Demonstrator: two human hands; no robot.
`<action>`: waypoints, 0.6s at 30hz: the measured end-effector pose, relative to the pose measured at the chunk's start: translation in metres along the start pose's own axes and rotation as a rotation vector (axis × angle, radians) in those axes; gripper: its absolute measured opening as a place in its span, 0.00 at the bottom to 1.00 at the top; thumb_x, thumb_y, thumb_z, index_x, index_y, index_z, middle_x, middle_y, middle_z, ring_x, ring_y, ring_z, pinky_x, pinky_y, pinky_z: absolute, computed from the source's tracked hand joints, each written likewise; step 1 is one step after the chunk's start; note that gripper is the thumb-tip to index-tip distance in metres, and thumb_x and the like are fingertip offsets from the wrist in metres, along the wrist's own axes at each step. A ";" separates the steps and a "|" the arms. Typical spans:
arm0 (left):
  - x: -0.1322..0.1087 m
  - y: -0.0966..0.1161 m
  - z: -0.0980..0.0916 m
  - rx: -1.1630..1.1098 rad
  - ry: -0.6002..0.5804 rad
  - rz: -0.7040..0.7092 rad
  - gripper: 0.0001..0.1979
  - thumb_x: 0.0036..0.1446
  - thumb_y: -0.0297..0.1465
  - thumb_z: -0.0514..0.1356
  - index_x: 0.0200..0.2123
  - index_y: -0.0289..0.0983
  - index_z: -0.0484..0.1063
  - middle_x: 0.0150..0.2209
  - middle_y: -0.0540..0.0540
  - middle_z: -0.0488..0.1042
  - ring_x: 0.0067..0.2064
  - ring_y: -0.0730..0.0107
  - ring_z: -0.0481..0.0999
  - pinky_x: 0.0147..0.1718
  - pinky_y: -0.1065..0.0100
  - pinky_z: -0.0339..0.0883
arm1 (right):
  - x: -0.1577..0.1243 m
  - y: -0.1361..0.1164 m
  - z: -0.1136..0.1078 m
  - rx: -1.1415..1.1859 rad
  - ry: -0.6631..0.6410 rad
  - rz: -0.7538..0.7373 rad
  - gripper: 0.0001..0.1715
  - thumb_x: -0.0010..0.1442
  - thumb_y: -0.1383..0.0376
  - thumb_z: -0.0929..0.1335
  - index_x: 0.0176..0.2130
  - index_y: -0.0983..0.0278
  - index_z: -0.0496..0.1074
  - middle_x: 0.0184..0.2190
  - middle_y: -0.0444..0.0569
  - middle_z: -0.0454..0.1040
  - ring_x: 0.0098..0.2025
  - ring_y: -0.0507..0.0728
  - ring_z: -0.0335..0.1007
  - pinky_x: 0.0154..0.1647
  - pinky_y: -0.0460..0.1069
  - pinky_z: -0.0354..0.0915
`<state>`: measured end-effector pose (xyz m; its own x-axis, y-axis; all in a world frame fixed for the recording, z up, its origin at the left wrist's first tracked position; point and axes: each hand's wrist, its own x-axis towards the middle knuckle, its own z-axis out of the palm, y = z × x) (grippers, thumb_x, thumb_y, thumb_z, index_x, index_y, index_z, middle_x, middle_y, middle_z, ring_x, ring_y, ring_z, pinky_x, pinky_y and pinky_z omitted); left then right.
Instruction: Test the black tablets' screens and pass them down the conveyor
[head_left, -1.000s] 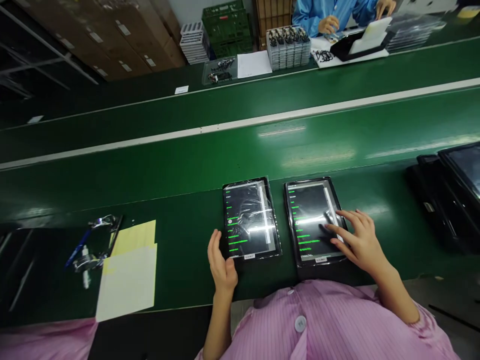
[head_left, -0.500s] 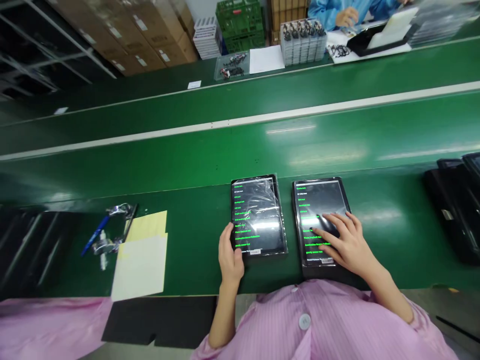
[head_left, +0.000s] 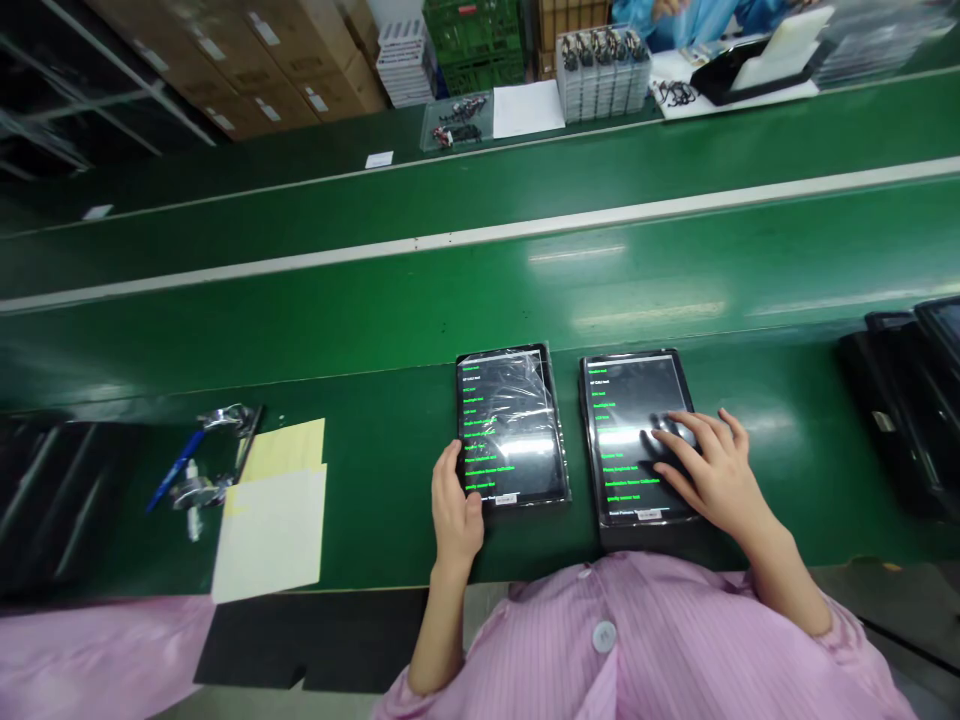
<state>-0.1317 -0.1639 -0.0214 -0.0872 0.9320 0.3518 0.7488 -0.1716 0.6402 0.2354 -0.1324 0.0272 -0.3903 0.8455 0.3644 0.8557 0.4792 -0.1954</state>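
While the left hand (head_left: 456,520) stays at the near left corner of the left tablet (head_left: 514,430), the right hand (head_left: 720,480) has shifted: its index finger, over the left part of the right tablet (head_left: 626,440) half a second ago, now points nearer the middle, the hand drawn slightly up and to the right. A second ago both screens showed a pale vertical bar toward their right side — now both carry only a green and white list on black.

Each tablet lies face up with its long axis running away from the body, the far end leaning a little to the left. The list stands upright as seen from the hands, and each near end carries a small white label. The left tablet lies just right of the left hand; the right tablet lies under the right fingers, with a dark object showing below its near edge.

Neither hand is clenched. The left has its fingers along the tablet's edge, thumb apart; the right is spread and loose — whether a fingertip touches the glass I cannot tell. Well left of the left hand are paper sheets (head_left: 274,530) and a blue pen (head_left: 174,472); right of the right hand, black devices (head_left: 892,420).
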 end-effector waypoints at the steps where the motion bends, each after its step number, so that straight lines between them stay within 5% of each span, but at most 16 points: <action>1: 0.003 0.003 -0.003 0.015 -0.016 0.021 0.35 0.68 0.52 0.39 0.68 0.36 0.54 0.61 0.33 0.63 0.63 0.51 0.63 0.61 0.51 0.58 | 0.001 -0.001 0.000 -0.003 0.003 -0.010 0.18 0.71 0.58 0.62 0.56 0.59 0.71 0.54 0.58 0.70 0.55 0.68 0.63 0.63 0.69 0.50; 9: 0.021 0.020 -0.012 0.151 -0.138 -0.043 0.42 0.64 0.58 0.34 0.66 0.35 0.58 0.55 0.33 0.63 0.55 0.50 0.69 0.52 0.51 0.66 | 0.007 -0.011 0.002 0.042 -0.058 -0.039 0.18 0.70 0.59 0.65 0.57 0.56 0.70 0.57 0.55 0.69 0.57 0.67 0.62 0.64 0.68 0.48; 18: 0.033 0.012 -0.018 0.196 -0.192 -0.073 0.41 0.65 0.57 0.35 0.68 0.37 0.56 0.52 0.34 0.64 0.46 0.53 0.73 0.44 0.53 0.70 | 0.005 -0.011 0.008 -0.025 -0.098 0.023 0.20 0.69 0.55 0.65 0.58 0.55 0.69 0.62 0.59 0.61 0.61 0.72 0.56 0.63 0.74 0.46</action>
<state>-0.1376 -0.1413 0.0099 -0.0332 0.9862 0.1621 0.8596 -0.0545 0.5080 0.2208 -0.1317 0.0237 -0.4013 0.8756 0.2690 0.8722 0.4549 -0.1796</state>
